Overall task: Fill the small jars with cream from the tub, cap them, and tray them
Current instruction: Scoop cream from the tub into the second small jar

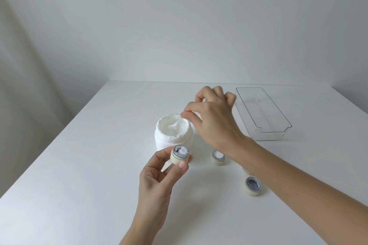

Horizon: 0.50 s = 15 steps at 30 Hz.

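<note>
The white cream tub [173,133] stands open in the middle of the table, full to its smeared rim. My left hand [159,181] holds a small cream-coloured jar [179,156] in front of the tub, pinched between thumb and fingers; a dab of cream lies inside it. My right hand [213,117] hovers over the tub's right rim with fingers curled, thumb and forefinger pinched on something small and pale at the rim; what it is I cannot make out. The clear plastic tray [286,120] lies at the far right with no jars in it.
Three more uncapped small jars stand right of the tub: one [218,157] with white inside, one [252,186] nearer me showing a grey inside, and one [245,169] mostly hidden under my right forearm. No caps are visible. White table, plain wall behind.
</note>
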Motion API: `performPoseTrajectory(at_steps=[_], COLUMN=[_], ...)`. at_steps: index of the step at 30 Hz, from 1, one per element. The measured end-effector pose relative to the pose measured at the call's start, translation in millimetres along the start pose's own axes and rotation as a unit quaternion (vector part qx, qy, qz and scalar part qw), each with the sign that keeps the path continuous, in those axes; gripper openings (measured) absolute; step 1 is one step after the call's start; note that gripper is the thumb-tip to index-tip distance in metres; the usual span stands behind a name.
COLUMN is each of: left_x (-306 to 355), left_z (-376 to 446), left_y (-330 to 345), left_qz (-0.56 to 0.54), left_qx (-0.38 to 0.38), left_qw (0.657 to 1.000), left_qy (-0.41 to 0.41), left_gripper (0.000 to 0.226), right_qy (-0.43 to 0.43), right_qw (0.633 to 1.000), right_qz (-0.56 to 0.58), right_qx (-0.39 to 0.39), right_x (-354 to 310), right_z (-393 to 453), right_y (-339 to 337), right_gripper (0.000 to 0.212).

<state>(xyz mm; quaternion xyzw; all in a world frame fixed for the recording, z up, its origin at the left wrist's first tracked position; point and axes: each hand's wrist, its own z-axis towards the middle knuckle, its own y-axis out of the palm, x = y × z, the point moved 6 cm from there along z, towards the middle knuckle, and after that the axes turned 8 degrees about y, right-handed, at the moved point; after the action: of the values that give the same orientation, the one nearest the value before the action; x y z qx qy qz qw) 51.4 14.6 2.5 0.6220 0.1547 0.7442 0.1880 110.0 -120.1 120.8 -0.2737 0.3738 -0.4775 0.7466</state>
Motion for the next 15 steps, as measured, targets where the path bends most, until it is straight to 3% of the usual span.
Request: performPoseTrajectory(at_steps=[4,9,15], left_x=[1,2,2], left_z=[-1,-2,-1], left_y=[2,2,2], left_qz=[-0.002,-0.038,-0.026], left_qx=[0.000,0.017,0.014], left_qw=[1.000,0.999,0.999], left_qy=[-0.009,-0.022,-0.017], left_gripper=[0.035,0.037,0.033], right_qy=[-0.022,0.032,0.143], right_qw=[0.993,0.981,0.966], right_qz=[-0.074,-0.034,0.037], right_qx=[-0.093,-0.189,-0.212], right_x=[-12,-9,17], right_z=[13,18,20], right_y=[32,47,43], right_gripper=[0.026,0.027,0.036])
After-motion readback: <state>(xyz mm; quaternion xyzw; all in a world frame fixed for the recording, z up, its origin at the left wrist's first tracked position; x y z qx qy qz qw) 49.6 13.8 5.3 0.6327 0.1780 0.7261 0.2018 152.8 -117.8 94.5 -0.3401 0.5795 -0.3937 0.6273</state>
